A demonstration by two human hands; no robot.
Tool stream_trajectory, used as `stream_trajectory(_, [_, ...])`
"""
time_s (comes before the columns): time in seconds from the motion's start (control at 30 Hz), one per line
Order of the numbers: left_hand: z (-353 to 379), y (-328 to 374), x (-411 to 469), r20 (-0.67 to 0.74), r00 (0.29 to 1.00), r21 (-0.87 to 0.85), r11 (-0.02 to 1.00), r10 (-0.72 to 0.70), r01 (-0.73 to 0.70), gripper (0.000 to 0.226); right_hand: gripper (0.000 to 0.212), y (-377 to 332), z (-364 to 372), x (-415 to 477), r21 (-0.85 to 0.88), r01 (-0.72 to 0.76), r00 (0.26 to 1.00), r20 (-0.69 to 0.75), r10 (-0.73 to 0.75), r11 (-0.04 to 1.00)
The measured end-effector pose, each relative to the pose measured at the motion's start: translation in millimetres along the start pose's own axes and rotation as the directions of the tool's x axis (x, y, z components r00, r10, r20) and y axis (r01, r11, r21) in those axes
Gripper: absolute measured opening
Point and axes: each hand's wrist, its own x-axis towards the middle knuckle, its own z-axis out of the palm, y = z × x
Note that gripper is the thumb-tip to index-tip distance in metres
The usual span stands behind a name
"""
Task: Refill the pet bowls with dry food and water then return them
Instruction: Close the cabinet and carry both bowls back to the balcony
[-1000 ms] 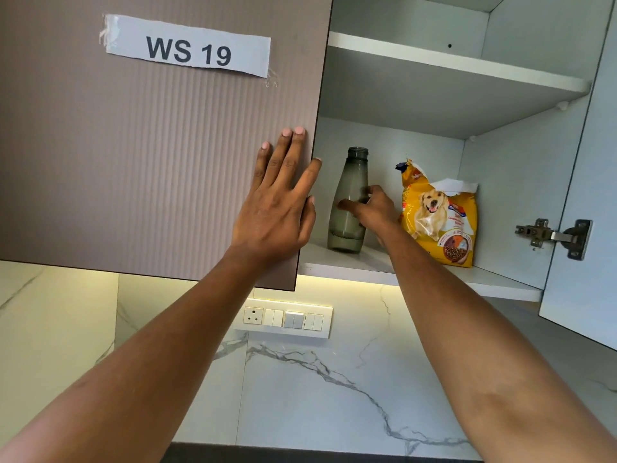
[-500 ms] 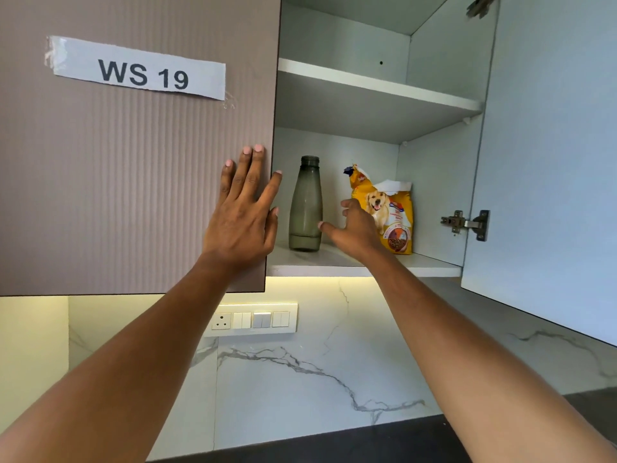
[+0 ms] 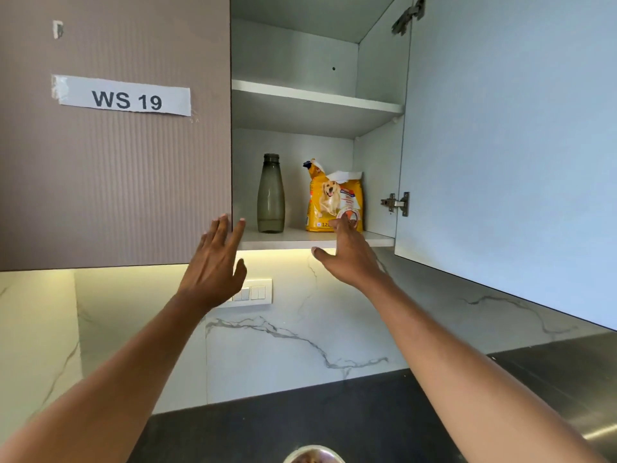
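Observation:
On the lower shelf [image 3: 300, 240] of an open wall cabinet stand a dark grey water bottle [image 3: 270, 193] and, to its right, a yellow dog-food bag [image 3: 334, 195] with a torn-open top. My right hand [image 3: 347, 259] is raised in front of the shelf edge, fingers apart, its fingertips overlapping the bag's lower corner; it holds nothing. My left hand [image 3: 217, 262] hovers open just below the closed brown door's corner. The rim of a metal bowl [image 3: 314, 454] shows at the bottom edge.
The closed left door [image 3: 117, 178] carries a "WS 19" label. The right door [image 3: 500, 145] swings wide open, its lower edge at head height. An upper shelf [image 3: 314, 98] is bare. A switch panel [image 3: 253, 292] sits on the marble backsplash above a dark countertop [image 3: 300, 419].
My left hand has come off the closed door and dropped below its corner. My right hand has pulled back from the bottle and moved right, in front of the food bag. The view has tilted down.

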Motion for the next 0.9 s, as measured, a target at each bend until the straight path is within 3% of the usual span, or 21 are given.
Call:
stream_trajectory(0.27, [-0.5, 111.5, -106.2, 0.029, 0.995, 0.025, 0.995, -0.098, 0.097, 0.072, 0.067, 40.3, -47.8, -118.3, 0.036, 0.128, 0.983, 0.130, -0.132, 0.991])
stream_trajectory(0.53, [-29.0, 197.0, -153.1, 0.049, 0.989, 0.061, 0.989, -0.138, 0.134, 0.069, 0.063, 60.7, -120.1, -212.6, 0.088, 0.290, 0.952, 0.074, -0.296, 0.953])
stream_trajectory(0.63, [-49.1, 220.7, -151.8, 0.059, 0.991, 0.060, 0.991, -0.120, 0.117, 0.066, 0.057, 59.1, -159.7, -225.6, 0.105, 0.334, 0.943, -0.056, -0.329, 0.937])
stream_trajectory(0.73, [-65.3, 235.0, -148.5, 0.034, 0.995, 0.053, 0.995, -0.092, 0.090, 0.066, 0.047, 60.4, -193.8, -232.6, 0.103, 0.381, 0.896, -0.287, -0.339, 0.919])
stream_trajectory(0.9, [-78.8, 250.8, -152.5, 0.014, 0.998, 0.077, 0.995, -0.067, 0.066, 0.066, 0.031, 74.4, -237.3, -232.6, 0.012, 0.353, 0.669, -0.702, -0.243, 0.936])
